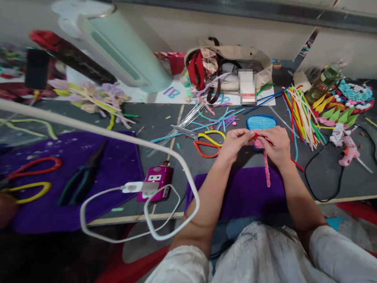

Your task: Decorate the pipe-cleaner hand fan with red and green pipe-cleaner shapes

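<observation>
My left hand (234, 144) and my right hand (276, 144) meet above the grey table, fingers pinched. Between their fingertips is a short red pipe cleaner (255, 136), mostly covered by the fingers. A pink fuzzy strip (267, 171) hangs below my right hand; its upper end is hidden. Just behind the hands lies a rounded blue pipe-cleaner piece (262, 122) with a darker blue rim, and some pink shows at its lower part. Scissors (210, 142) with red and yellow handles lie open beside my left hand.
A purple cloth (250, 192) lies under my forearms. Right are bundled pipe cleaners (303, 118), a pink glue gun (349, 151) and its black cord. Left, a white cable (188, 173) loops by a purple power socket (157, 179); pliers (84, 173) lie farther left. A canvas bag (262, 59) stands behind.
</observation>
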Action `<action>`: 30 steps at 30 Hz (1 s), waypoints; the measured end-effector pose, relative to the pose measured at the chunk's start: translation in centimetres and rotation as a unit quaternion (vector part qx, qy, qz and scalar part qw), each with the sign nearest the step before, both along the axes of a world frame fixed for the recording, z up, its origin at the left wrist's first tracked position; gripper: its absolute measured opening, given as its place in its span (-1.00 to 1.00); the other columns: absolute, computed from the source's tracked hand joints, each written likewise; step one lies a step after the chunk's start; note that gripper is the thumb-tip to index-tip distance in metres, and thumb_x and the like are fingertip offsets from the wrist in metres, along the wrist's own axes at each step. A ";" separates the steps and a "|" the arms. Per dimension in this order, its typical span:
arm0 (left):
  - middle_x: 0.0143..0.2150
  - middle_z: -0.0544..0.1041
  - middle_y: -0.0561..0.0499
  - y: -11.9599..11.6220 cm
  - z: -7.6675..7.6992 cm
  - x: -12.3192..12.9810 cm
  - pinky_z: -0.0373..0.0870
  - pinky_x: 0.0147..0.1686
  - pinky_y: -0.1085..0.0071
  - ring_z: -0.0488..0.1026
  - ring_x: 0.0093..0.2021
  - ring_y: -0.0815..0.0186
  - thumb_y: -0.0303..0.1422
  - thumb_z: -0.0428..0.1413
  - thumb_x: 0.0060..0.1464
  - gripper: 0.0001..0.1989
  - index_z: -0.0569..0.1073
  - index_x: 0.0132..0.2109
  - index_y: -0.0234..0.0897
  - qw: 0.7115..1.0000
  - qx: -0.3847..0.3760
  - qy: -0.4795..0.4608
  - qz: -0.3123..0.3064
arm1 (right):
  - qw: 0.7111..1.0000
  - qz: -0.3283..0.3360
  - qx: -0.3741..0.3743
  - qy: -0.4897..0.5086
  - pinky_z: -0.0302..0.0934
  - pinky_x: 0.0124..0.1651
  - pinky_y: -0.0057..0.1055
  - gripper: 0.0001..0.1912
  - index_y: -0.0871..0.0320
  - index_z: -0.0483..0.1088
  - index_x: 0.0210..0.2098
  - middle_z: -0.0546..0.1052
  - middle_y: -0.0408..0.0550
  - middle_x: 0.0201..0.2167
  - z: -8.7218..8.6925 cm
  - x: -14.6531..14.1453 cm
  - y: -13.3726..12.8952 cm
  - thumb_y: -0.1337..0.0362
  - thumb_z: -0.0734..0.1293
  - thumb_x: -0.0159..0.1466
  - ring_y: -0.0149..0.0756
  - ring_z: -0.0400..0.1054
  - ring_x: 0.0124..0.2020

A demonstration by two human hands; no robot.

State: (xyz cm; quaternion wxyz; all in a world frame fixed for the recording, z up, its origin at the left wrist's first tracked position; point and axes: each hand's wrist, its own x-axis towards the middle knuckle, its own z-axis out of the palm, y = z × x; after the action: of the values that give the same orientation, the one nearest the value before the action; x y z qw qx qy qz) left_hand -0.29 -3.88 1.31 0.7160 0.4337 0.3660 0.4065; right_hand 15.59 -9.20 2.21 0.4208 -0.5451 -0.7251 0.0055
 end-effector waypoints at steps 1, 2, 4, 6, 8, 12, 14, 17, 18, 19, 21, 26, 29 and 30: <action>-0.50 0.54 0.02 0.0 -0.1 0.0 0.46 -0.32 0.42 0.46 -0.47 0.39 -0.11 0.39 -0.20 -0.64 0.58 -0.41 -0.34 1.000 -0.001 -0.009 -0.004 | 1.000 -0.007 0.004 0.007 0.18 -0.09 -0.21 -0.85 0.03 0.55 -0.24 0.66 -0.12 -0.27 0.0 0.0 0.0 0.23 0.31 0.35 -0.23 0.46 -0.23; -0.49 0.54 0.01 0.0 -0.1 0.1 0.47 -0.32 0.41 0.46 -0.47 0.39 -0.10 0.39 -0.19 -0.63 0.58 -0.41 -0.34 1.000 -0.001 -0.018 -0.008 | 1.000 -0.014 0.005 0.020 0.19 -0.09 -0.21 -0.85 0.03 0.55 -0.25 0.65 -0.11 -0.29 0.0 -0.1 0.0 0.23 0.31 0.35 -0.23 0.46 -0.24; -0.45 0.57 -0.01 -0.1 0.0 0.1 0.47 -0.32 0.41 0.47 -0.44 0.38 -0.11 0.39 -0.18 -0.64 0.59 -0.39 -0.34 0.999 0.003 -0.030 -0.013 | 0.998 -0.022 -0.003 0.060 0.21 -0.10 -0.22 -0.85 0.04 0.55 -0.27 0.64 -0.11 -0.33 -0.1 -0.1 -0.1 0.22 0.32 0.34 -0.23 0.45 -0.26; -0.39 0.59 -0.02 -0.2 0.1 0.2 0.46 -0.33 0.42 0.49 -0.40 0.37 -0.16 0.41 -0.22 -0.66 0.61 -0.33 -0.31 0.999 0.012 -0.030 -0.006 | 0.993 -0.021 -0.022 0.116 0.24 -0.11 -0.24 -0.85 0.04 0.55 -0.28 0.63 -0.11 -0.34 -0.3 -0.2 -0.1 0.21 0.32 0.33 -0.24 0.45 -0.26; -0.37 0.60 -0.01 -0.3 0.3 0.4 0.44 -0.33 0.44 0.48 -0.40 0.38 -0.22 0.43 -0.26 -0.66 0.62 -0.30 -0.30 0.999 0.027 -0.026 0.010 | 0.983 -0.013 -0.050 0.177 0.28 -0.12 -0.27 -0.86 0.05 0.55 -0.28 0.63 -0.12 -0.35 -0.4 -0.2 -0.1 0.20 0.34 0.31 -0.25 0.46 -0.26; -0.43 0.58 0.02 -0.6 0.5 0.8 0.42 -0.34 0.44 0.44 -0.45 0.42 -0.25 0.43 -0.27 -0.72 0.61 -0.39 -0.31 0.998 0.051 -0.023 0.034 | 0.960 0.007 -0.096 0.263 0.32 -0.14 -0.31 -0.87 0.07 0.55 -0.29 0.63 -0.15 -0.36 -0.6 -0.4 -0.1 0.19 0.37 0.27 -0.28 0.49 -0.29; -0.43 0.58 0.03 -0.7 0.5 0.9 0.42 -0.33 0.44 0.44 -0.44 0.41 -0.25 0.41 -0.24 -0.74 0.61 -0.39 -0.30 0.997 0.060 -0.020 0.044 | 0.952 0.016 -0.109 0.286 0.33 -0.16 -0.32 -0.87 0.08 0.55 -0.29 0.62 -0.16 -0.39 -0.4 -0.5 -0.1 0.19 0.37 0.26 -0.30 0.49 -0.32; -0.43 0.56 0.04 -0.7 0.5 1.0 0.42 -0.30 0.43 0.44 -0.42 0.40 -0.26 0.39 -0.20 -0.76 0.59 -0.39 -0.31 0.996 0.074 -0.011 0.055 | 0.944 0.024 -0.131 0.302 0.35 -0.20 -0.33 -0.84 0.09 0.55 -0.29 0.61 -0.17 -0.44 -0.2 -0.7 -0.2 0.16 0.36 0.26 -0.31 0.49 -0.38; -0.44 0.55 0.05 -0.8 0.5 1.0 0.42 -0.29 0.43 0.44 -0.42 0.40 -0.26 0.38 -0.20 -0.76 0.58 -0.40 -0.31 0.995 0.076 -0.009 0.057 | 0.943 0.025 -0.135 0.304 0.35 -0.21 -0.33 -0.83 0.08 0.55 -0.29 0.61 -0.17 -0.44 -0.2 -0.8 -0.2 0.15 0.36 0.26 -0.31 0.49 -0.39; -0.44 0.54 0.06 -0.8 0.5 1.0 0.41 -0.30 0.44 0.43 -0.42 0.41 -0.27 0.37 -0.19 -0.77 0.57 -0.40 -0.31 0.995 0.077 -0.007 0.060 | 0.943 0.025 -0.135 0.303 0.35 -0.20 -0.33 -0.83 0.08 0.55 -0.29 0.61 -0.17 -0.43 -0.1 -0.8 -0.2 0.14 0.36 0.26 -0.30 0.49 -0.38; -0.47 0.52 0.08 -0.8 0.5 1.0 0.39 -0.32 0.45 0.42 -0.45 0.42 -0.28 0.36 -0.18 -0.78 0.55 -0.42 -0.32 0.995 0.076 -0.003 0.066 | 0.947 0.017 -0.122 0.298 0.35 -0.15 -0.32 -0.83 0.07 0.55 -0.29 0.62 -0.15 -0.39 -0.1 -0.7 -0.1 0.14 0.36 0.26 -0.29 0.50 -0.32; -0.51 0.48 0.10 -1.0 0.6 1.2 0.34 -0.36 0.48 0.38 -0.48 0.45 -0.29 0.34 -0.16 -0.80 0.52 -0.46 -0.32 0.995 0.083 0.008 0.062 | 0.952 -0.007 -0.086 0.292 0.35 -0.11 -0.30 -0.84 0.09 0.55 -0.28 0.61 -0.11 -0.32 0.0 -0.6 -0.1 0.15 0.39 0.24 -0.28 0.48 -0.27; -0.50 0.49 0.09 -1.2 0.5 1.3 0.36 -0.34 0.46 0.39 -0.47 0.44 -0.30 0.35 -0.17 -0.80 0.54 -0.45 -0.32 0.995 0.077 0.002 0.066 | 0.950 -0.007 -0.096 0.297 0.35 -0.14 -0.31 -0.84 0.10 0.55 -0.32 0.61 -0.11 -0.37 0.3 -0.7 -0.2 0.16 0.39 0.23 -0.29 0.47 -0.31; -0.49 0.50 0.09 -1.2 0.5 1.4 0.37 -0.34 0.46 0.39 -0.47 0.43 -0.30 0.35 -0.18 -0.80 0.54 -0.44 -0.32 0.995 0.073 -0.001 0.069 | 0.947 -0.006 -0.100 0.304 0.35 -0.15 -0.31 -0.84 0.11 0.55 -0.33 0.61 -0.11 -0.39 0.4 -0.7 -0.2 0.16 0.39 0.22 -0.29 0.47 -0.32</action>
State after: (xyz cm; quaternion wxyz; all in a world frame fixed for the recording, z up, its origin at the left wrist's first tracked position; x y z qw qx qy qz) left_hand 1.10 -5.10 1.83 0.6528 0.4583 0.3634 0.4814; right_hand 14.87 -9.36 2.63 0.5647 -0.5615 -0.5550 0.2407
